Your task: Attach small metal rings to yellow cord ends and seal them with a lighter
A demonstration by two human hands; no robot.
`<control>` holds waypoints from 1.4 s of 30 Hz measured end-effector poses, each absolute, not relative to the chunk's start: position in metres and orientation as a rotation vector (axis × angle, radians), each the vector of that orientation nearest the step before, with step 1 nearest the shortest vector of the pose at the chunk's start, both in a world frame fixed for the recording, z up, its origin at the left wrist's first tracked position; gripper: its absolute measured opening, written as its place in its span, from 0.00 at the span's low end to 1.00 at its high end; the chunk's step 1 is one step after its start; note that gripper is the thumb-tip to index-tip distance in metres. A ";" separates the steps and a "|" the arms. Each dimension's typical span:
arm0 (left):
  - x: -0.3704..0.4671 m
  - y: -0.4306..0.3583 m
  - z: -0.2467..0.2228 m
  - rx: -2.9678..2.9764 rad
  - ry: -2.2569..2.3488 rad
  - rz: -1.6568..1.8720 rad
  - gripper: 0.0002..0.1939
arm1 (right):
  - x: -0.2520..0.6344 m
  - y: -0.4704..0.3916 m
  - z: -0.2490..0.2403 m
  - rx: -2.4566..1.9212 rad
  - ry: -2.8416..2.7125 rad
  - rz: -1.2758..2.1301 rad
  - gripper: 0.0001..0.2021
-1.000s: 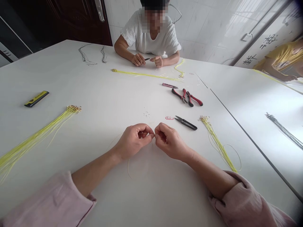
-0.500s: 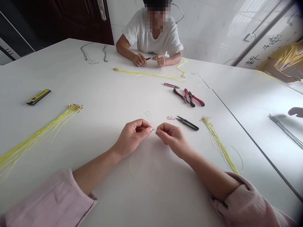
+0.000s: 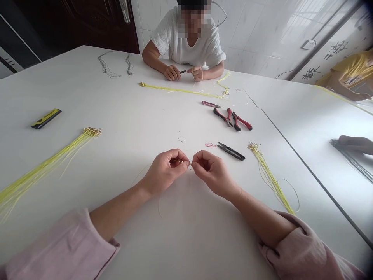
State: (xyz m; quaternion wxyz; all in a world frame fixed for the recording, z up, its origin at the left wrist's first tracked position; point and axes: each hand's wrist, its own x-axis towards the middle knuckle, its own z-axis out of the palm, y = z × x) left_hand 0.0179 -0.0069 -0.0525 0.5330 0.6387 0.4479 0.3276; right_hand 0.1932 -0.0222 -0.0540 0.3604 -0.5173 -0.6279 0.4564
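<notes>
My left hand (image 3: 167, 169) is closed in a pinch on a thin yellow fishing line (image 3: 175, 161), which runs through the fingers and trails behind the wrist. A tiny fish hook (image 3: 191, 167) shows between the fingertips of both hands. My right hand (image 3: 214, 173) is closed too, thumb and forefinger pinched at the hook; the fingers partly hide how it is gripped. Black thread snips (image 3: 231, 151) lie just beyond the right hand, beside a small red marking on the white tabletop (image 3: 186, 241).
Bundles of yellow lines with hooks lie left (image 3: 58, 159) and right (image 3: 271, 179). A yellow-black box cutter (image 3: 46, 118) is far left. Red-black pliers (image 3: 233, 119) and pink-handled snips (image 3: 211, 104) lie ahead. A co-worker (image 3: 192, 50) sits opposite; another person's hand (image 3: 357, 144) is at right.
My fingertips have drawn closer together, and the hook's bend now shows below them. At the right, another person's hand has moved left onto the grey bundle.
</notes>
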 end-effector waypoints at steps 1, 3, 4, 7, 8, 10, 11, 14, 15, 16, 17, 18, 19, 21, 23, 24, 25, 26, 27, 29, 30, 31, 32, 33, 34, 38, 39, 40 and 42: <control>0.018 -0.007 -0.052 1.526 1.070 0.781 0.07 | 0.194 -0.022 -0.054 -1.329 -1.610 1.172 0.05; 0.018 -0.007 -0.052 1.525 1.074 0.785 0.08 | 0.194 -0.020 -0.053 -1.332 -1.579 1.153 0.05; 0.018 -0.007 -0.052 1.520 1.074 0.790 0.08 | 0.195 -0.019 -0.053 -1.336 -1.563 1.144 0.05; 0.018 -0.006 -0.052 1.505 1.066 0.801 0.08 | 0.195 -0.018 -0.053 -1.347 -1.546 1.163 0.07; 0.017 -0.006 -0.052 1.504 1.064 0.803 0.08 | 0.195 -0.019 -0.053 -1.348 -1.551 1.179 0.07; 0.017 -0.007 -0.052 1.510 1.059 0.797 0.08 | 0.194 -0.020 -0.053 -1.345 -1.566 1.209 0.07; 0.017 -0.007 -0.053 1.514 1.058 0.788 0.08 | 0.194 -0.020 -0.053 -1.340 -1.573 1.218 0.06; 0.018 -0.008 -0.053 1.530 1.062 0.751 0.07 | 0.194 -0.021 -0.054 -1.335 -1.589 1.213 0.04; 0.018 -0.008 -0.053 1.533 1.065 0.741 0.07 | 0.194 -0.020 -0.054 -1.340 -1.592 1.202 0.03; 0.018 -0.008 -0.053 1.532 1.068 0.733 0.08 | 0.195 -0.019 -0.054 -1.346 -1.591 1.189 0.03; 0.018 -0.008 -0.052 1.528 1.071 0.729 0.08 | 0.195 -0.019 -0.053 -1.351 -1.586 1.179 0.04; 0.018 -0.008 -0.052 1.523 1.072 0.729 0.08 | 0.195 -0.018 -0.053 -1.352 -1.580 1.173 0.04; 0.018 -0.008 -0.051 1.518 1.072 0.734 0.08 | 0.195 -0.018 -0.052 -1.349 -1.572 1.173 0.04; 0.018 -0.008 -0.051 1.515 1.065 0.748 0.09 | 0.195 -0.018 -0.051 -1.342 -1.565 1.193 0.05; 0.018 -0.008 -0.051 1.518 1.053 0.755 0.09 | 0.194 -0.018 -0.051 -1.344 -1.571 1.219 0.05; 0.018 -0.008 -0.052 1.522 1.051 0.754 0.09 | 0.194 -0.019 -0.050 -1.347 -1.579 1.228 0.05; 0.018 -0.008 -0.052 1.525 1.051 0.751 0.08 | 0.194 -0.019 -0.051 -1.350 -1.590 1.233 0.05; 0.018 -0.007 -0.053 1.531 1.053 0.748 0.08 | 0.194 -0.020 -0.051 -1.352 -1.604 1.233 0.04; 0.018 -0.007 -0.053 1.538 1.056 0.746 0.08 | 0.194 -0.020 -0.051 -1.357 -1.618 1.230 0.04; 0.019 -0.008 -0.054 1.555 1.058 0.739 0.08 | 0.195 -0.020 -0.052 -1.374 -1.647 1.219 0.03; 0.019 -0.008 -0.054 1.561 1.057 0.735 0.08 | 0.196 -0.020 -0.052 -1.384 -1.655 1.210 0.03; 0.019 -0.008 -0.054 1.565 1.054 0.730 0.08 | 0.196 -0.020 -0.053 -1.389 -1.656 1.199 0.03; 0.019 -0.008 -0.055 1.564 1.053 0.725 0.08 | 0.196 -0.020 -0.053 -1.388 -1.649 1.191 0.03; 0.018 -0.008 -0.054 1.561 1.054 0.720 0.08 | 0.196 -0.019 -0.054 -1.380 -1.637 1.182 0.03; 0.018 -0.008 -0.054 1.556 1.058 0.717 0.08 | 0.197 -0.018 -0.054 -1.370 -1.622 1.174 0.04; 0.018 -0.008 -0.053 1.518 1.070 0.725 0.09 | 0.200 -0.011 -0.052 -1.383 -1.566 1.124 0.06; 0.018 -0.007 -0.053 1.498 1.066 0.733 0.09 | 0.202 -0.009 -0.051 -1.416 -1.563 1.100 0.07; 0.018 -0.006 -0.053 1.473 1.061 0.744 0.09 | 0.206 -0.008 -0.048 -1.466 -1.570 1.066 0.08; 0.017 -0.004 -0.053 1.419 1.054 0.772 0.10 | 0.215 -0.004 -0.042 -1.594 -1.641 0.939 0.08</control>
